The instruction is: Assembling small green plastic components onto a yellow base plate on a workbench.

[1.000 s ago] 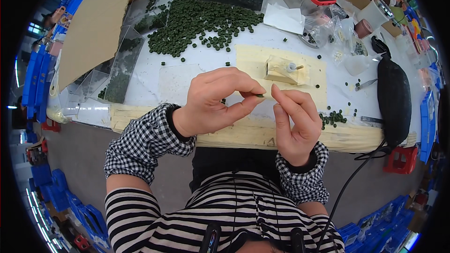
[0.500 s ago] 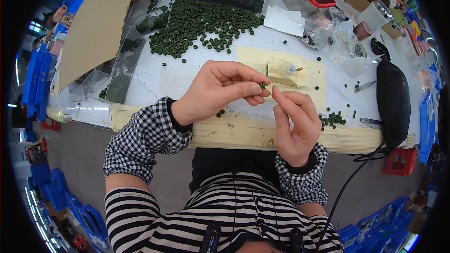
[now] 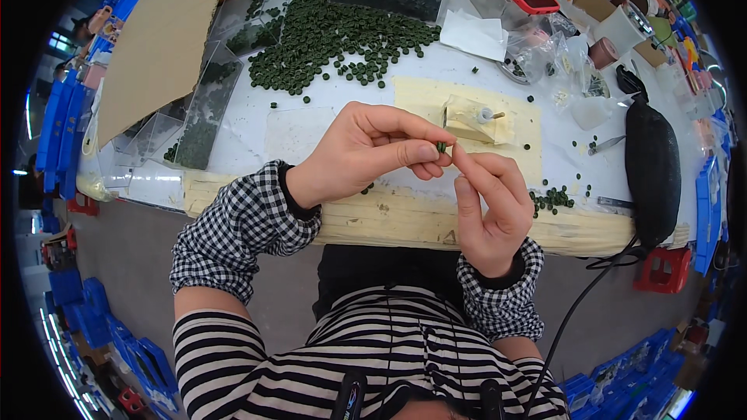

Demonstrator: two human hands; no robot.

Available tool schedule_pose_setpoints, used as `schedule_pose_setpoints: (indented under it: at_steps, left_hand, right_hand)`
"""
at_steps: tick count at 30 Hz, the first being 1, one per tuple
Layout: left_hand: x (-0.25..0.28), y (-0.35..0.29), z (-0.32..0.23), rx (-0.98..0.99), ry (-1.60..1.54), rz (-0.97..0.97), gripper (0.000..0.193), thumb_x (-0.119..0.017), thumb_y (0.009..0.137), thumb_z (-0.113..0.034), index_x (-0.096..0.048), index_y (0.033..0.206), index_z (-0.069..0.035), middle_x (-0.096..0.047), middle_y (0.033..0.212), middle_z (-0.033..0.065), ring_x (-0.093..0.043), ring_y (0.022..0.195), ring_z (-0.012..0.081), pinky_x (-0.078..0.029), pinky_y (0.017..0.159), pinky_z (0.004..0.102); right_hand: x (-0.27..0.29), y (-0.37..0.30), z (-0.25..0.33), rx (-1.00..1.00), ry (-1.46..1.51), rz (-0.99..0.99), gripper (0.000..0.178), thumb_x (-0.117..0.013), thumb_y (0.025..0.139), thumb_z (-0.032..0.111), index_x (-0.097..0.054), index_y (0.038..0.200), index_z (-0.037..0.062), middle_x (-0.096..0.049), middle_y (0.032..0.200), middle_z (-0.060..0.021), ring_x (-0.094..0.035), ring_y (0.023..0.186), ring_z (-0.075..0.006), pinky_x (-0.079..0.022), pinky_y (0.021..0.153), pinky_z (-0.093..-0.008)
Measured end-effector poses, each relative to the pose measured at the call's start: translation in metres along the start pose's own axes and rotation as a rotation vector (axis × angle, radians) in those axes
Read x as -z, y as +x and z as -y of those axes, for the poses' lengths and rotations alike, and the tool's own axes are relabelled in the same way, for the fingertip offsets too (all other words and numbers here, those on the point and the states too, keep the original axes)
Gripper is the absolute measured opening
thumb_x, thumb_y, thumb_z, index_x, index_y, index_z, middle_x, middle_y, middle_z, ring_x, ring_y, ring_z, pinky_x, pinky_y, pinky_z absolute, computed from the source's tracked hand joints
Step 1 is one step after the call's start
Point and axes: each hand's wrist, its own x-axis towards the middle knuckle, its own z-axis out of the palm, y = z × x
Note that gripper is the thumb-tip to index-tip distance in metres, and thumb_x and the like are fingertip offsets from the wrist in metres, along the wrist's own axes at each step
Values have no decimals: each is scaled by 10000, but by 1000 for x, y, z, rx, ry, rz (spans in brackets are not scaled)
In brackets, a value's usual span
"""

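Observation:
My left hand (image 3: 366, 152) pinches a small dark green ring (image 3: 441, 146) between thumb and forefinger, just above the table's front edge. My right hand (image 3: 486, 210) is raised beside it, its forefinger tip touching the ring from the right; the other fingers are curled. Behind the hands a small pale block with a metal pin (image 3: 475, 119) rests on a yellow mat (image 3: 420, 97). A big heap of the same green rings (image 3: 334, 35) lies farther back on the white table (image 3: 249, 128).
Clear plastic trays with green rings (image 3: 198, 120) stand at the left under a leaning cardboard sheet (image 3: 159, 39). A black oblong pouch (image 3: 652, 167) lies at the right, with a small cluster of rings (image 3: 551, 198) near it. Bags, tape rolls and boxes crowd the back right.
My left hand has lifted slightly and opened its outer fingers, now holding the ring up between both hands. My right forefinger has straightened up to meet it.

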Motion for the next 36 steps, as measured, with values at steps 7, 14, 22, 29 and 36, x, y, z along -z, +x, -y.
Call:
schedule_pose_setpoints:
  at_steps: [7, 14, 22, 29, 36]
  left_hand:
    - [0, 0, 2, -19, 5, 2, 226, -613, 917, -49, -652, 1119, 45, -697, 973, 149, -689, 847, 168, -573, 786, 270]
    - [0, 0, 3, -35, 49, 2, 224, -586, 924, -21, -639, 1131, 49, -694, 955, 152, -678, 861, 172, -575, 773, 290]
    - [0, -1, 4, -58, 80, -5, 228, -568, 932, -7, -633, 1143, 47, -692, 968, 156, -680, 877, 176, -570, 793, 282]
    - [-4, 0, 5, -74, 239, -55, 247, -537, 943, 13, -626, 1172, 34, -685, 1002, 147, -673, 900, 169, -564, 800, 270]
    - [-3, -1, 6, -118, 289, -47, 251, -530, 944, 19, -626, 1176, 30, -676, 1004, 138, -670, 904, 166, -562, 808, 266]
  right_hand:
    - [1, 0, 0, -3, -15, 6, 314, -666, 789, -77, -689, 1093, -2, -632, 911, -104, -619, 741, -176, -495, 652, -246]
    - [0, -1, -1, -5, -2, 0, 309, -665, 791, -79, -688, 1090, -4, -634, 917, -105, -623, 753, -179, -500, 659, -247]
    - [6, 3, 0, -26, -100, -37, 303, -665, 790, -74, -687, 1085, -11, -634, 921, -107, -621, 770, -184, -498, 678, -258]
    - [37, 33, -20, -53, -475, -87, 236, -705, 788, 19, -695, 1024, 22, -627, 977, -108, -586, 866, -227, -470, 749, -324]
    - [31, 41, -32, -46, -401, -12, 137, -721, 777, 54, -696, 907, 18, -643, 949, -99, -590, 885, -254, -467, 777, -339]
